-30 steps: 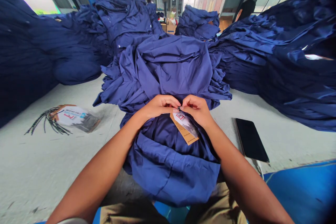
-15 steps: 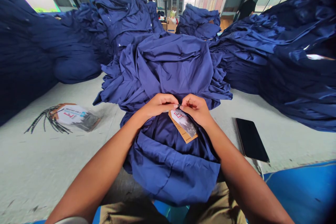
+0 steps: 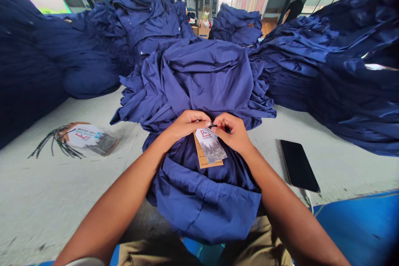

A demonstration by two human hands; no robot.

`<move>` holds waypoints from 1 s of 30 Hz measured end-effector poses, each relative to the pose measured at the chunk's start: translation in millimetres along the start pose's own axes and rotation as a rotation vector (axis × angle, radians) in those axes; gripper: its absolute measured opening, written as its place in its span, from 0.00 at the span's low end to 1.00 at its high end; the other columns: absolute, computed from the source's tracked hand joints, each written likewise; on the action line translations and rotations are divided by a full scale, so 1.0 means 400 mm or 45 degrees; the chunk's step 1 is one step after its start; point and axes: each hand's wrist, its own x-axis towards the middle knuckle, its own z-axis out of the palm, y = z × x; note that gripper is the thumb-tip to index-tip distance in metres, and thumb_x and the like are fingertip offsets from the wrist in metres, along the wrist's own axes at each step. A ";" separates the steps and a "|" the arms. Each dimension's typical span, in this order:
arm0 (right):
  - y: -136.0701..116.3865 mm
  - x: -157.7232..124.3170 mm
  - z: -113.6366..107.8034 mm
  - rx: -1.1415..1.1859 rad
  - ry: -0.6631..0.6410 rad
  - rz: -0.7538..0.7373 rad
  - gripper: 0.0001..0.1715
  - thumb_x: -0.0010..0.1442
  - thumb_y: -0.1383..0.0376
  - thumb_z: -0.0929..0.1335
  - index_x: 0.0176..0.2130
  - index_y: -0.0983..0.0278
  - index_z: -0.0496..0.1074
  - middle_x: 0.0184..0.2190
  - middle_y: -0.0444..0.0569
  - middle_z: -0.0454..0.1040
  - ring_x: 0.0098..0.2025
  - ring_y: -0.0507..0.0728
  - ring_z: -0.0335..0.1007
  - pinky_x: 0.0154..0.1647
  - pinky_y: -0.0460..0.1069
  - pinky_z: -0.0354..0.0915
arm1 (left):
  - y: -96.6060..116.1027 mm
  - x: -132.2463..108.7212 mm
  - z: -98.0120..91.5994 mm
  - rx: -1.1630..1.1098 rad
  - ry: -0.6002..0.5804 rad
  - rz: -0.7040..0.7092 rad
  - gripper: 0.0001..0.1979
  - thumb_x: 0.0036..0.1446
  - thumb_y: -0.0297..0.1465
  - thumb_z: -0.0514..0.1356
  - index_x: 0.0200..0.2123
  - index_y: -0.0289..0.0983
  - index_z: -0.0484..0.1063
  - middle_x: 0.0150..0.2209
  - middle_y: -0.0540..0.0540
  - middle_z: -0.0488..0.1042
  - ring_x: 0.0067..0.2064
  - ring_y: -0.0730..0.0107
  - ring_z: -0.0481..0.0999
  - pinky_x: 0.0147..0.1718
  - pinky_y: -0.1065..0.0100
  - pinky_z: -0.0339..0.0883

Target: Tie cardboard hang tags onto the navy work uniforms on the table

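Observation:
A navy blue garment (image 3: 205,203) lies bunched in front of me, hanging over the table's near edge. Above it, my left hand (image 3: 190,125) and my right hand (image 3: 231,129) meet, each closed in a pinch on a short black tag cord (image 3: 212,125). Two hang tags dangle below the fingers: a white and grey printed tag (image 3: 212,147) over a brown card tag (image 3: 204,166). The fingertips partly cover the cord and the tags' top ends. Where the cord joins the garment is hidden.
On the table (image 3: 131,149), a stack of hang tags (image 3: 92,139) with black cords lies left, and a phone (image 3: 299,165) with a white cable lies right. Navy garment piles (image 3: 146,16) stand behind and on both sides. A person (image 3: 294,8) is at the back right.
The hanging tags have swung left and now hang straighter, with more of the white tag's print showing. Both hands stay nearly in place, still pinching the cord.

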 end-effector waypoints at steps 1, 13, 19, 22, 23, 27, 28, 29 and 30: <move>-0.003 -0.001 0.002 -0.038 0.022 -0.017 0.04 0.57 0.63 0.72 0.34 0.60 0.73 0.25 0.41 0.69 0.25 0.51 0.62 0.29 0.49 0.62 | 0.000 0.000 0.000 0.002 0.000 0.002 0.15 0.53 0.39 0.72 0.35 0.32 0.80 0.30 0.47 0.79 0.30 0.73 0.75 0.32 0.71 0.66; -0.013 -0.014 0.017 -0.513 0.128 -0.248 0.04 0.60 0.65 0.68 0.32 0.59 0.73 0.25 0.44 0.70 0.24 0.53 0.64 0.32 0.51 0.64 | 0.000 0.003 0.005 0.006 0.059 -0.002 0.14 0.51 0.38 0.73 0.32 0.32 0.80 0.27 0.48 0.78 0.28 0.74 0.74 0.30 0.71 0.66; -0.010 -0.017 0.017 -0.597 0.129 -0.244 0.04 0.59 0.67 0.68 0.32 0.60 0.73 0.26 0.44 0.71 0.25 0.53 0.64 0.32 0.50 0.63 | -0.001 0.005 0.008 0.045 0.092 0.008 0.12 0.51 0.37 0.73 0.31 0.33 0.81 0.26 0.49 0.78 0.27 0.75 0.73 0.29 0.71 0.66; -0.013 -0.017 0.016 -0.576 0.167 -0.277 0.04 0.59 0.68 0.68 0.35 0.60 0.74 0.27 0.44 0.72 0.24 0.53 0.64 0.32 0.50 0.65 | -0.002 0.005 0.009 0.046 0.107 -0.001 0.13 0.49 0.37 0.73 0.31 0.32 0.81 0.26 0.48 0.78 0.28 0.74 0.74 0.29 0.72 0.66; -0.014 -0.017 0.017 -0.566 0.181 -0.288 0.05 0.59 0.69 0.68 0.36 0.60 0.74 0.28 0.45 0.72 0.24 0.52 0.65 0.32 0.50 0.66 | -0.001 0.005 0.009 0.045 0.109 -0.006 0.13 0.49 0.37 0.73 0.31 0.32 0.81 0.26 0.48 0.78 0.28 0.74 0.74 0.29 0.72 0.66; -0.015 -0.016 0.021 -0.555 0.217 -0.345 0.06 0.59 0.69 0.67 0.36 0.60 0.74 0.28 0.44 0.73 0.26 0.53 0.68 0.32 0.49 0.67 | 0.001 0.004 0.010 0.029 0.112 -0.018 0.14 0.48 0.38 0.74 0.31 0.33 0.81 0.26 0.49 0.78 0.27 0.75 0.74 0.28 0.73 0.66; -0.013 -0.015 0.022 -0.553 0.226 -0.371 0.06 0.59 0.70 0.67 0.35 0.60 0.74 0.27 0.44 0.73 0.26 0.52 0.67 0.31 0.48 0.67 | 0.002 0.004 0.011 0.023 0.113 -0.022 0.13 0.48 0.38 0.73 0.31 0.33 0.81 0.26 0.49 0.78 0.27 0.75 0.73 0.28 0.73 0.66; -0.012 -0.015 0.022 -0.552 0.234 -0.397 0.06 0.59 0.70 0.67 0.35 0.60 0.74 0.27 0.44 0.73 0.25 0.52 0.67 0.31 0.48 0.66 | 0.002 0.004 0.011 0.018 0.115 -0.026 0.13 0.48 0.38 0.73 0.31 0.33 0.81 0.26 0.49 0.78 0.27 0.75 0.73 0.28 0.73 0.67; -0.010 -0.016 0.022 -0.556 0.237 -0.421 0.06 0.59 0.70 0.67 0.35 0.61 0.74 0.27 0.44 0.72 0.25 0.52 0.67 0.30 0.48 0.66 | 0.002 0.003 0.012 0.016 0.117 -0.031 0.13 0.48 0.38 0.73 0.31 0.33 0.81 0.26 0.49 0.78 0.27 0.75 0.73 0.28 0.73 0.67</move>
